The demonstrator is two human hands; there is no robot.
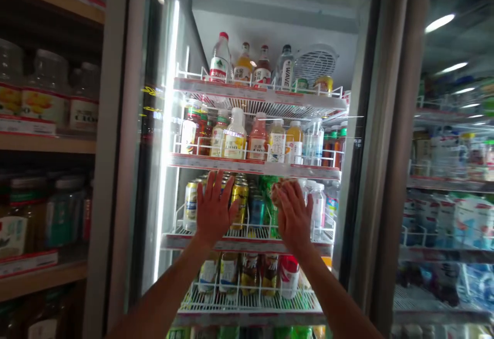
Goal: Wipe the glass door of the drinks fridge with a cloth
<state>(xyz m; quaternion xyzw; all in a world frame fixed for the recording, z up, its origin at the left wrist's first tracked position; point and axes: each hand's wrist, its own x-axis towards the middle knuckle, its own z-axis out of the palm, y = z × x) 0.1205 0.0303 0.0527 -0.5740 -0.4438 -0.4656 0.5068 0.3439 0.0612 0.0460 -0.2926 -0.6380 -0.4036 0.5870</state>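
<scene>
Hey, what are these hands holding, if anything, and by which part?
The right hand seems to hold a crumpled, brownish-pink, cloth-like piece under its fingers, which hide the gripped part. The left hand, fingers spread, holds nothing visible.

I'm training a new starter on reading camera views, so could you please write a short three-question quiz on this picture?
1. Multiple choice: which hand has a crumpled, cloth-like item at its fingers?
A. The left only
B. The right only
C. Both
2. True or false: the left hand is clenched into a fist.
3. Short answer: which word runs vertically on the label of the black-capped bottle on the top shelf?

Key:
1. B. The item shows at the fingers of the right hand.
2. False. The left hand is open, with its fingers extended.
3. WAVE.
</scene>
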